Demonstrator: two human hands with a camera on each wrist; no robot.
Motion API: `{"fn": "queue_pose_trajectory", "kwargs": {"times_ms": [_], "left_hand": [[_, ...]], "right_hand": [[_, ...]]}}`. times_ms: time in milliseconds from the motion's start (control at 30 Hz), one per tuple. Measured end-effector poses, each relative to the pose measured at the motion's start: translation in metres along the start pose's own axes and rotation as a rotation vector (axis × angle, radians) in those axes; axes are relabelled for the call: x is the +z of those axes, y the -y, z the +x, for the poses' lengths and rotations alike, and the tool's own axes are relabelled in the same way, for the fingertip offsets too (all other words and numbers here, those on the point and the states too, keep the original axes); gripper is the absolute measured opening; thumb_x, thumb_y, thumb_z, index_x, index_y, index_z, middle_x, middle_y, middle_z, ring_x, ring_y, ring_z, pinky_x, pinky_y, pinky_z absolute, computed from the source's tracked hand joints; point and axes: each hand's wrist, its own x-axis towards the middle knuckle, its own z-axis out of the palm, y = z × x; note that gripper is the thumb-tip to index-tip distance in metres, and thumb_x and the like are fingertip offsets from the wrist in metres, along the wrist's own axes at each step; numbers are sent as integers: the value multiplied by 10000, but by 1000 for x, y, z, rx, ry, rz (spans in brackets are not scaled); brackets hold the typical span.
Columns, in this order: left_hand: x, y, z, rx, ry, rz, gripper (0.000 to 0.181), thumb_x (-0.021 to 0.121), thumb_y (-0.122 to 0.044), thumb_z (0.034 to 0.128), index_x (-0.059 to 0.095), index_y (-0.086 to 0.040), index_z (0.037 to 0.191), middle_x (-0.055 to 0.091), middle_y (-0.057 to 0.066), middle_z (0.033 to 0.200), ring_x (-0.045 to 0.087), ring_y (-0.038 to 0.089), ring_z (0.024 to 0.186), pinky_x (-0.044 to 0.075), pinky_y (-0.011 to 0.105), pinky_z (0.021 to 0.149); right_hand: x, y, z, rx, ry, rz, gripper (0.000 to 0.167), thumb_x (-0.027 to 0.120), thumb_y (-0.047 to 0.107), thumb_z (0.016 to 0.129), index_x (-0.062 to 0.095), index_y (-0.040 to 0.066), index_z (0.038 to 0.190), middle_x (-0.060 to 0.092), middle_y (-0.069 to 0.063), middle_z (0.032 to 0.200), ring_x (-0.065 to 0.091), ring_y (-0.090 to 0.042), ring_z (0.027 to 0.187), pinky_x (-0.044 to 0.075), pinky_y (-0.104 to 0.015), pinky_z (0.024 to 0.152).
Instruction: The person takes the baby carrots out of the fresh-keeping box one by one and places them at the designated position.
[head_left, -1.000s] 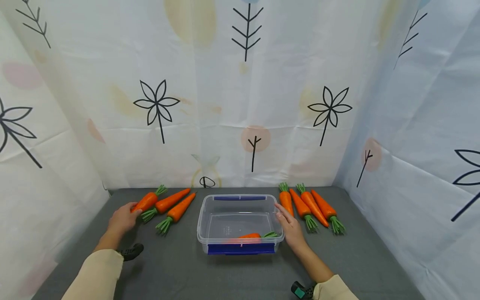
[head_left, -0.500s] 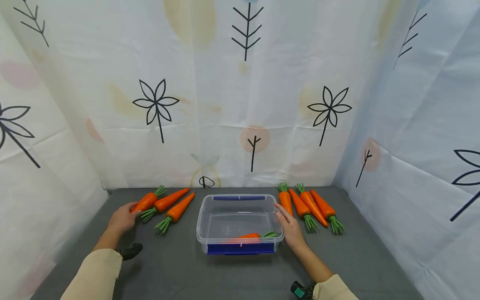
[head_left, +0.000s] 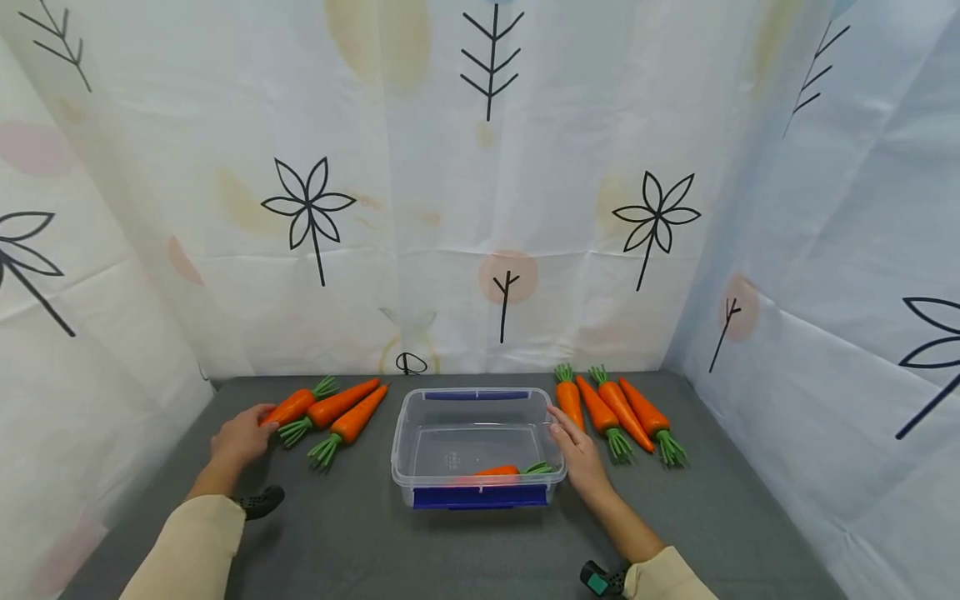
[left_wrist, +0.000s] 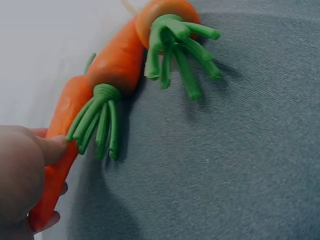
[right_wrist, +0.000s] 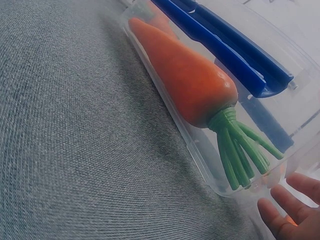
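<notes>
At the left of the table, my left hand (head_left: 242, 437) holds the blunt lower part of an orange carrot (head_left: 291, 407) with green stalks. The left wrist view shows the thumb on top of this carrot (left_wrist: 67, 107) and fingertips coming round its far side. Two more carrots lie right beside it, the middle one (head_left: 341, 406) touching it. My right hand (head_left: 583, 462) rests against the right wall of a clear plastic box (head_left: 480, 481) with blue latches, its fingers fairly straight. Inside the box, a carrot (right_wrist: 187, 75) lies along the front wall.
To the right of the box, several carrots (head_left: 622, 414) lie in a group close to my right fingers. Grey cloth (head_left: 375, 550) covers the table. White printed curtains (head_left: 450, 208) enclose its back and sides.
The green end of the carrot in my left hand has shifted slightly toward me and right. The right hand and box stay put, while the whole head view drifts a little.
</notes>
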Motion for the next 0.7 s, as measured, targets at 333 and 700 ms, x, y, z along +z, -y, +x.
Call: {"fn": "queue_pose_trajectory", "kwargs": {"times_ms": [333, 700], "left_hand": [[14, 3, 4, 48, -3, -75, 414, 503, -134, 999, 452, 99, 1337, 501, 383, 1233, 478, 522, 1098, 379, 628, 900], [13, -1, 1, 34, -21, -138, 391, 468, -79, 995, 444, 112, 1335, 500, 381, 1255, 496, 506, 1097, 403, 598, 904]], "right_hand": [[2, -2, 1, -22, -14, -19, 395, 490, 214, 1031, 533, 50, 1388, 540, -191, 1364, 586, -373, 1135, 452, -517, 940], [0, 0, 0, 3, -5, -4, 392, 493, 220, 1028, 539, 83, 1393, 539, -156, 1377, 570, -339, 1175, 426, -514, 970]]}}
